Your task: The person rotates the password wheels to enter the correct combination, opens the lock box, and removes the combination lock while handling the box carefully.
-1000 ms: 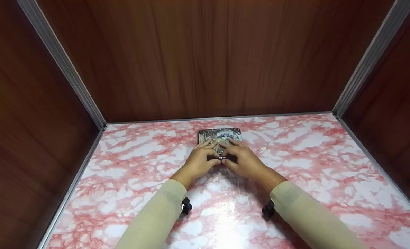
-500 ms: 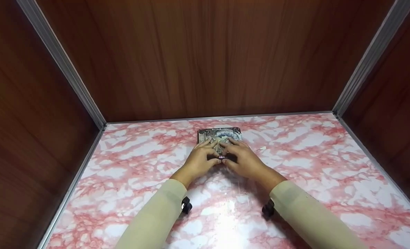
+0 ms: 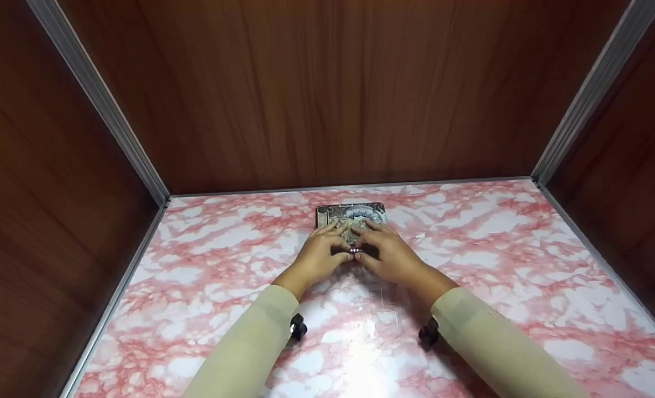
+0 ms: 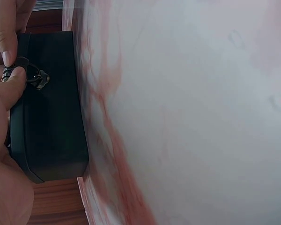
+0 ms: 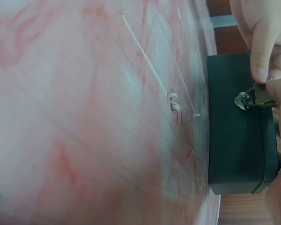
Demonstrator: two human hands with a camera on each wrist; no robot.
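Note:
A dark box [image 4: 54, 122] with a patterned lid [image 3: 355, 211] sits toward the back of the table. On its front, a small combination padlock [image 4: 21, 62] hangs by its shackle from a round metal hasp [image 4: 44, 79]. My left hand [image 3: 319, 255] pinches the padlock from the left, its thumb against the row of dials. From the right, my right hand [image 3: 389, 257] pinches the same padlock [image 5: 262, 95] between thumb and finger. The other fingers of both hands rest on the lid. The dial figures are too small to read, and fingers hide part of the lock.
The table [image 3: 222, 232] has a red-and-white marbled top. Brown wood-grain panels [image 3: 327, 94] with grey metal edge strips enclose it at the back and both sides. Pale scratch-like streaks [image 5: 145, 56] mark the tabletop in front of the box.

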